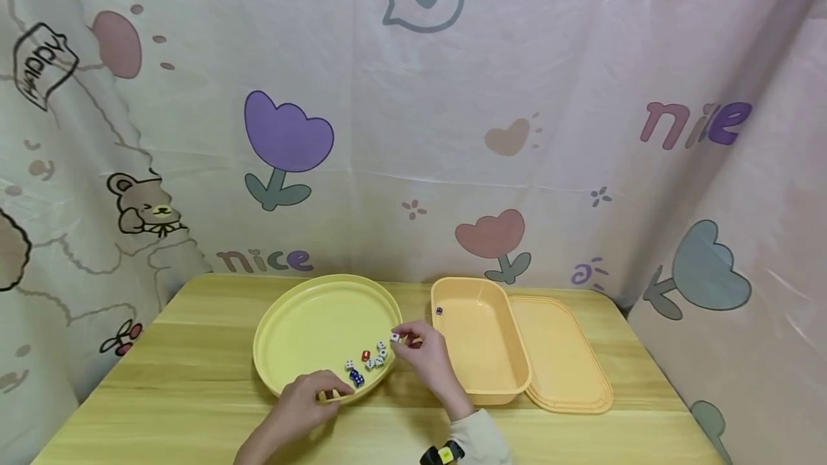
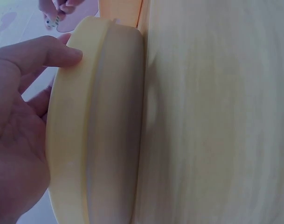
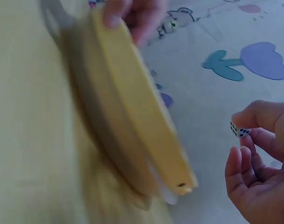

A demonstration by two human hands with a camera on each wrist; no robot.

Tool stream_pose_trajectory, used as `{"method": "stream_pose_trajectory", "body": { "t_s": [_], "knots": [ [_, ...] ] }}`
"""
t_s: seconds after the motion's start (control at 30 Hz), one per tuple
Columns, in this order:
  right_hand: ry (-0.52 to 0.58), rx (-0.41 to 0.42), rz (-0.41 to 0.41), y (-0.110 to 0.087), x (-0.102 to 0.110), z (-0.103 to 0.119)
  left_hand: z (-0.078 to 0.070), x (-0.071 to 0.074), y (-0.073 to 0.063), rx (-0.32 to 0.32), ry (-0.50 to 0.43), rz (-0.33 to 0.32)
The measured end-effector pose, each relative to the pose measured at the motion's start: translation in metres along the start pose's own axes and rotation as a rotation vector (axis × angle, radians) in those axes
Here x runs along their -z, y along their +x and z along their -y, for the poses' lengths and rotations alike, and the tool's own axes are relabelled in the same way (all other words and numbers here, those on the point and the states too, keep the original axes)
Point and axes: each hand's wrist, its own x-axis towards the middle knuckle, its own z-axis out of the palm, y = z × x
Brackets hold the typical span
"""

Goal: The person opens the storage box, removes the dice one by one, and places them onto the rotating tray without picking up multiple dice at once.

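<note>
A white die (image 3: 239,130) with black pips is pinched between the thumb and a finger of my right hand (image 1: 423,356), above the right edge of a round yellow tray (image 1: 310,307). At the tray's near rim, my left hand (image 1: 309,402) grips the edge, its thumb on the outer side in the left wrist view. Inside the tray, near the left hand, lie dark blue dice (image 1: 357,378), a red die (image 1: 365,356) and several white dice (image 1: 379,362). One dark die (image 1: 439,311) sits in the far left corner of an orange-yellow box (image 1: 481,336).
The box stands right of the tray on a wood-grain table (image 1: 161,372). A flat lid (image 1: 568,357) of matching colour lies against the box's right side. Behind everything hangs a printed cloth (image 1: 388,128). My right wrist bears a dark strap (image 1: 442,453).
</note>
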Motion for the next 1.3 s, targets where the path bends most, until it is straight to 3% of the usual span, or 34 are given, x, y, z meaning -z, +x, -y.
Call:
{"method": "stream_pose_trajectory", "body": {
  "t_s": [0.27, 0.43, 0.6, 0.73, 0.9, 1.3],
  "knots": [
    [0.101, -0.054, 0.005, -0.008, -0.019, -0.006, 0.001, 0.001, -0.003, -0.007, 0.011, -0.006],
    [0.077, -0.061, 0.001, -0.010, -0.021, -0.006, 0.001, 0.001, -0.003, -0.006, 0.010, 0.000],
    [0.049, -0.038, 0.032, -0.014, -0.019, 0.010, -0.001, 0.001, -0.004, 0.000, 0.013, 0.003],
    [0.029, -0.025, 0.053, -0.012, -0.021, 0.000, 0.000, 0.001, -0.004, -0.019, 0.017, -0.009],
    [0.012, -0.004, 0.006, -0.009, -0.017, -0.008, 0.001, -0.001, -0.004, -0.050, 0.018, -0.037],
    [0.012, -0.001, -0.034, -0.002, 0.000, 0.002, 0.001, -0.001, -0.001, -0.036, 0.003, -0.027]
  ]
}}
